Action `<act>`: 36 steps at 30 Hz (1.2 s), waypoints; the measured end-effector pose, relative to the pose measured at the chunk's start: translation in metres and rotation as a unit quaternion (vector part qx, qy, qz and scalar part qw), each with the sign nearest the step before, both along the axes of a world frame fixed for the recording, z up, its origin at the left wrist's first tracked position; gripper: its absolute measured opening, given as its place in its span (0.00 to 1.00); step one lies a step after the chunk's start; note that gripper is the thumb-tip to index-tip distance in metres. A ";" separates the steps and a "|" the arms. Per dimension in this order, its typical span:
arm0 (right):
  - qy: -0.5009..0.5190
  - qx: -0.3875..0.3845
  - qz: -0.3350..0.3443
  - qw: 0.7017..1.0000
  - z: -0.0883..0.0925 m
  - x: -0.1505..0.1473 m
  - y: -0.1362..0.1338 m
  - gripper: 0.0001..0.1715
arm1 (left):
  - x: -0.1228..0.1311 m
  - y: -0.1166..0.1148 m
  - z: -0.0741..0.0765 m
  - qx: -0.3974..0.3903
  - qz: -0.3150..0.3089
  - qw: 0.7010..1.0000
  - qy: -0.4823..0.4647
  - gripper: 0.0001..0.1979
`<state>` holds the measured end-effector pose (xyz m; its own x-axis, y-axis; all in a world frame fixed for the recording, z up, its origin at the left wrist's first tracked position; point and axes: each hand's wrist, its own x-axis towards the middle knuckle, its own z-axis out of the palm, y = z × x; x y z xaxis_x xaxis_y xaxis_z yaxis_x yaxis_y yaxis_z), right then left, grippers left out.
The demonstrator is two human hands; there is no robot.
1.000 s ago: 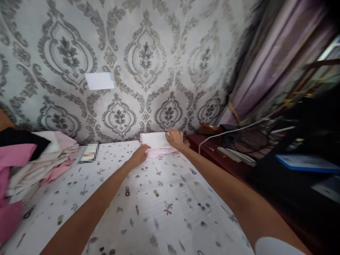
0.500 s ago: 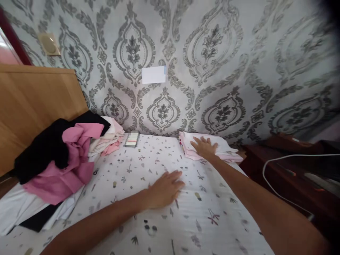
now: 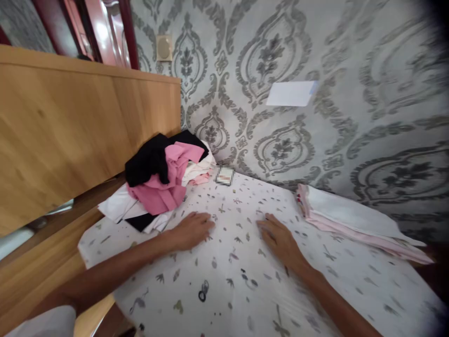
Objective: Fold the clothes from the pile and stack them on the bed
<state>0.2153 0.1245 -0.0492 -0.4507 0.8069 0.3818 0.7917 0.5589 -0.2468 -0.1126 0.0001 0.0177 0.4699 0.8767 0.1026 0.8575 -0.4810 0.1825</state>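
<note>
The left hand [image 3: 191, 230] is laid flat on the sheet [image 3: 245, 285] just beside the clothes pile [image 3: 164, 178], and the right hand [image 3: 280, 239] farther right of it. The fingers [image 3: 205, 223] are spread, with nothing gripped. A small item [image 3: 225, 176] behind the pile is blurred out.

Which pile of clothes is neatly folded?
The pale pink and white stack by the wall on the right; the black and pink heap by the headboard is crumpled.

The sheet [image 3: 224, 267] is printed white with scattered grey and olive motifs. Pink, black and white are seen in the clothes heap [image 3: 163, 185] at its far left corner, and white over pale pink in the folded stack [image 3: 345, 216] by its far right edge.
</note>
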 end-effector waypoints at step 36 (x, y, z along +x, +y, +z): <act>0.139 -0.105 0.094 0.980 0.021 -0.070 -0.117 0.21 | -0.130 -0.092 0.153 -0.118 0.043 0.783 -0.609 0.16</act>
